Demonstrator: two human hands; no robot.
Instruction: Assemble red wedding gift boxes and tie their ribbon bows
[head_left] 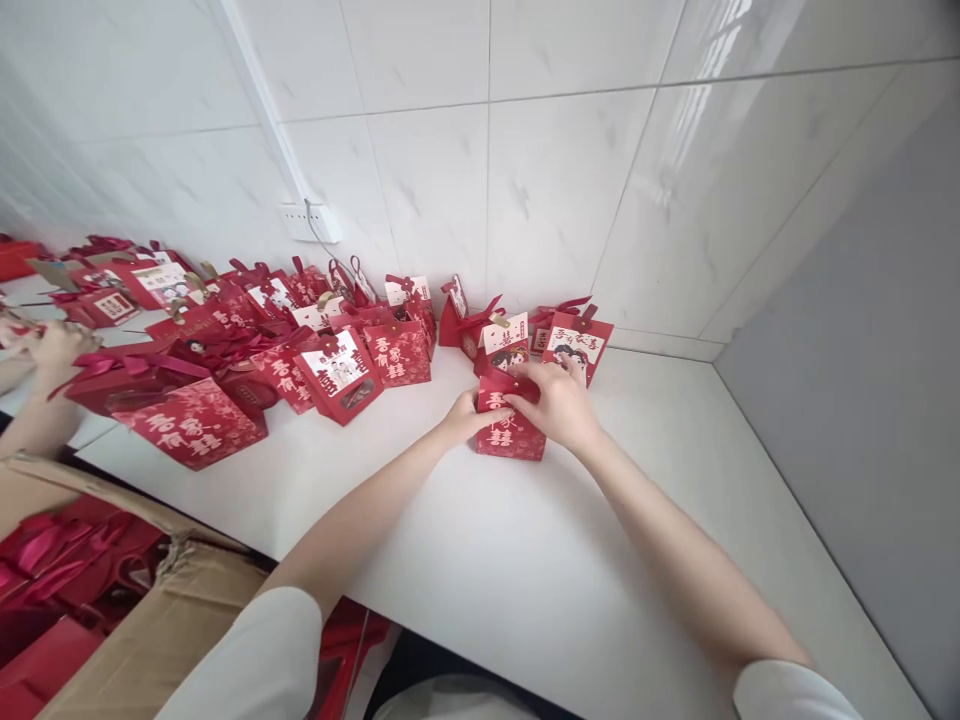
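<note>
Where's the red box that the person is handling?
In the head view, the red box is on the white table, just right of centre, between the left hand and the right hand.

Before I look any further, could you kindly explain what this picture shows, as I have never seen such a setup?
Of course. There is no machine here: a person works with two bare hands. The single picture comes from a camera worn on that person's head, looking forward and down. On the white table, the left hand holds a red box by its side, while the right hand touches its upper part. Similar boxes stand behind it and to the left, some with ribbons. At lower left, an open carton holds more red items. The hand at the far left edge belongs to someone else.
</note>
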